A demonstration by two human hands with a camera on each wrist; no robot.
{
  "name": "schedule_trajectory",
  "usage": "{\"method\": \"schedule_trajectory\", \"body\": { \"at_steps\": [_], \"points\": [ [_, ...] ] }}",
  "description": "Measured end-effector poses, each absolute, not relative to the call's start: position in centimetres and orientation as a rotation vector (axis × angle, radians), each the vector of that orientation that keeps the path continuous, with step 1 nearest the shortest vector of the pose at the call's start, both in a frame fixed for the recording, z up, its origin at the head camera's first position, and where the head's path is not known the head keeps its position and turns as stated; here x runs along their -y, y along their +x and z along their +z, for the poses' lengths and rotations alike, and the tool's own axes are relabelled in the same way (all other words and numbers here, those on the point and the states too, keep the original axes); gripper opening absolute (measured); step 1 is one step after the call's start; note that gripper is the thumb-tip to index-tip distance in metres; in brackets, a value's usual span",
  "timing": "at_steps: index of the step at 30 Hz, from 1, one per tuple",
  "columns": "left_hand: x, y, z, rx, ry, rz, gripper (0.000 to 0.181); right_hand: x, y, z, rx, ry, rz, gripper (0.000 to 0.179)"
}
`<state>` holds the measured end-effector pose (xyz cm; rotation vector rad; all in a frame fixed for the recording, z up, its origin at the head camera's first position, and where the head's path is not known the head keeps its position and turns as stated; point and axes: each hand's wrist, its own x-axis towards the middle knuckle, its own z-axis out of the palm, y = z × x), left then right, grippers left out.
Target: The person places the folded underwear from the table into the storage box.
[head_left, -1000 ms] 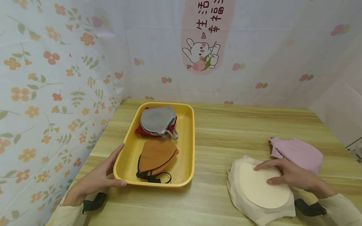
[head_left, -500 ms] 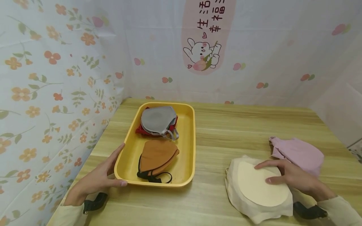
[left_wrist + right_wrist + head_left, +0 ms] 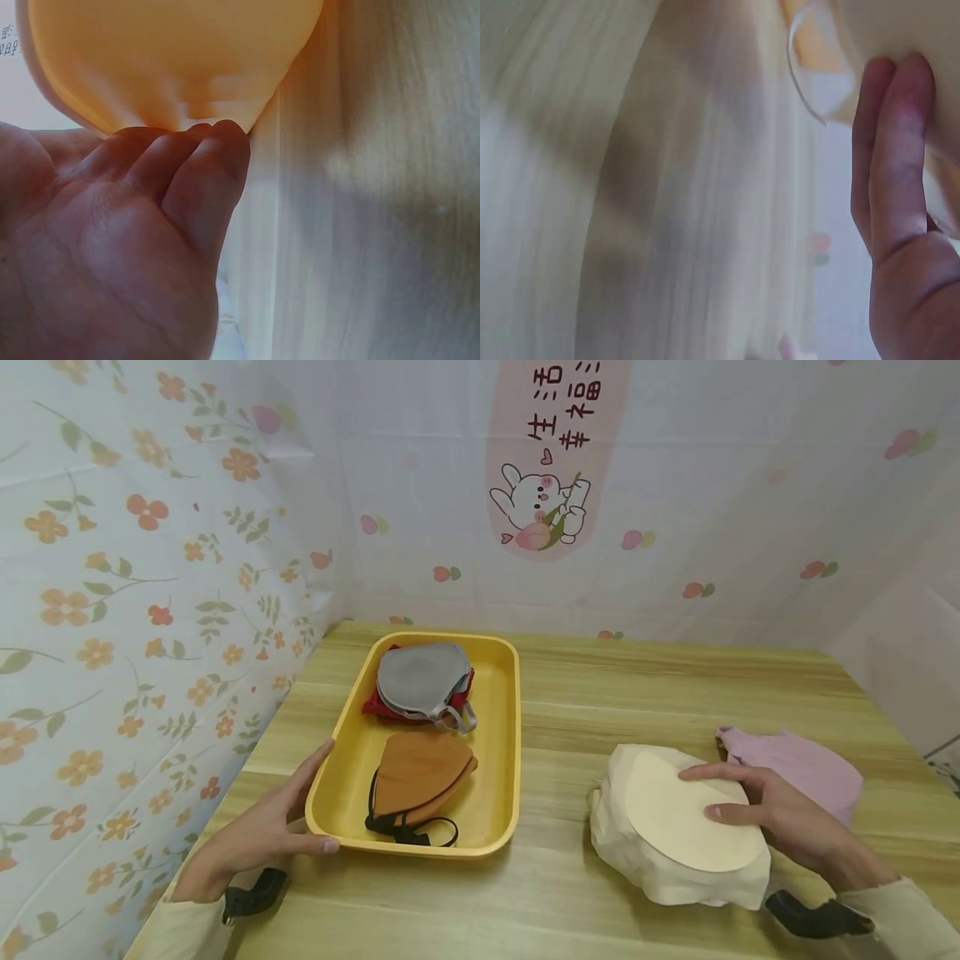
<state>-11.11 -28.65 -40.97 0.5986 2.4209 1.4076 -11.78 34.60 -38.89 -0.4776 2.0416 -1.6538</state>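
My left hand (image 3: 255,831) holds the front left corner of a yellow tray (image 3: 501,760), thumb at the front wall and fingers along the left side. In the left wrist view the fingers lie against the tray's outer wall (image 3: 187,60). Within the tray, an orange folded hat (image 3: 420,768) with black cord lies nearest me, and a grey one (image 3: 422,677) rests on red cloth (image 3: 371,706) behind. At right, my right hand (image 3: 787,814) grips a cream cloth hat (image 3: 690,818) by its smooth brim, above the table; some fingers are hidden in the head view.
A pink hat (image 3: 802,770) lies on the wooden table (image 3: 600,710) behind my right hand. A flowered sheet (image 3: 112,635) closes off the left side, and a white printed sheet (image 3: 420,485) hangs along the back edge.
My right hand has raised the cream hat, whose near side has lifted and whose cloth now bunches below the brim. My left hand and the tray have stayed in place.
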Motion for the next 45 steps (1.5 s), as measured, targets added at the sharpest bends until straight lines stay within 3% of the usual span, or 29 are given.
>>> {"method": "schedule_trajectory", "body": {
  "at_steps": [19,45],
  "points": [
    [28.7,-11.1,-41.1,-2.419,0.621,1.422,0.117,-28.5,-12.3,-35.9,-2.136,-0.229,-1.789,0.044],
    [28.7,-11.2,-40.9,-2.420,0.613,1.392,0.115,-16.9,-16.3,-32.9,-2.004,-0.349,-1.916,0.037]
  ]
}}
